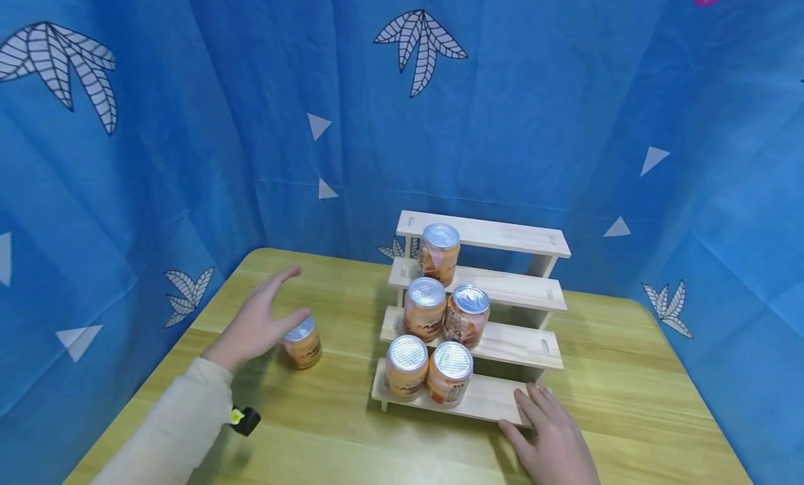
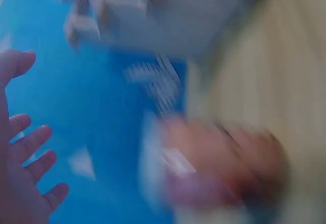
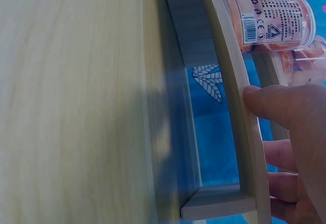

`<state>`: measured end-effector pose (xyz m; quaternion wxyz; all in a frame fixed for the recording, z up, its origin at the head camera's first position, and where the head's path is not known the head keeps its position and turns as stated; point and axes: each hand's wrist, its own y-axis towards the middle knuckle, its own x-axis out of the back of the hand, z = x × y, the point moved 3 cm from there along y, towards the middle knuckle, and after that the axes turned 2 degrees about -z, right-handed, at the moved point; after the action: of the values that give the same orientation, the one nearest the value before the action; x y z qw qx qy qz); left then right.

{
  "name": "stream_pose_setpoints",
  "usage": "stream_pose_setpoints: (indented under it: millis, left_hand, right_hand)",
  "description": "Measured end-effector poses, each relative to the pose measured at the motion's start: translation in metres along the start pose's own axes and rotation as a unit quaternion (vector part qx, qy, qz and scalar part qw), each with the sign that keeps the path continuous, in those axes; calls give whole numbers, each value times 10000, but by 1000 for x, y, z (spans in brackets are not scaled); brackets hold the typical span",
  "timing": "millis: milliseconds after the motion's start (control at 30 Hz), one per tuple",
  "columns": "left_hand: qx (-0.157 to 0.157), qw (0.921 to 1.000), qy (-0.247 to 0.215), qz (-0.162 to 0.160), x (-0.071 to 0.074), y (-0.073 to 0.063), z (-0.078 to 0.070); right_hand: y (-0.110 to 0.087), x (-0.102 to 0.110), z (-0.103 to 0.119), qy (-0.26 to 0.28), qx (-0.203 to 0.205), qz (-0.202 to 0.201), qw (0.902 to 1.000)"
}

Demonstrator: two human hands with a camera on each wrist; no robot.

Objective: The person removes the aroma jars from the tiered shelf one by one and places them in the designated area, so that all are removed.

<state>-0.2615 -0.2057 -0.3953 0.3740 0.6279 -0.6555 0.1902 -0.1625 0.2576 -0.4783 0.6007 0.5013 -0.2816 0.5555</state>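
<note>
My left hand (image 1: pixel 260 324) is spread with thumb and fingers apart, above and just beside a peach-coloured can (image 1: pixel 304 347) with a silver lid standing on the table. In the left wrist view that can (image 2: pixel 219 165) is blurred, and the hand (image 2: pixel 25 152) holds nothing. My right hand (image 1: pixel 553 433) rests on the lowest board of a pale wooden four-step stand (image 1: pixel 496 399), near its right end. The right wrist view has the thumb (image 3: pixel 262 99) against the board's front edge and the other fingers lying over its top.
Two cans (image 1: pixel 407 366) stand at the left of the bottom step, two more cans (image 1: pixel 426 307) on the step above, and one can (image 1: pixel 440 255) on the third. The top step (image 1: pixel 502 235) rises at the back. Blue patterned cloth (image 1: pixel 534 108) surrounds the wooden table (image 1: pixel 326 429).
</note>
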Motion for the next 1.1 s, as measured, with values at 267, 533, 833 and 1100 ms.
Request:
stream_pose_setpoints:
  millis: [267,533,833,1100]
  left_hand:
    - [-755,9947,-135,681,-35,64,-102]
    - [-768,9859,-727,1296,-78,101,-147]
    - [-871,9859,-648,1277,-88,120,-161]
    - [-903,9870,-815,1050,-91,129,-163]
  right_hand:
    - [-1,-5,-3,45,39,124,9999]
    - [-15,-6,-9,9,182,-109,9998]
    - [-7,-2,-2,93,46,-112,9999]
    - [-3,-2,-4,91,-74,-12,9999]
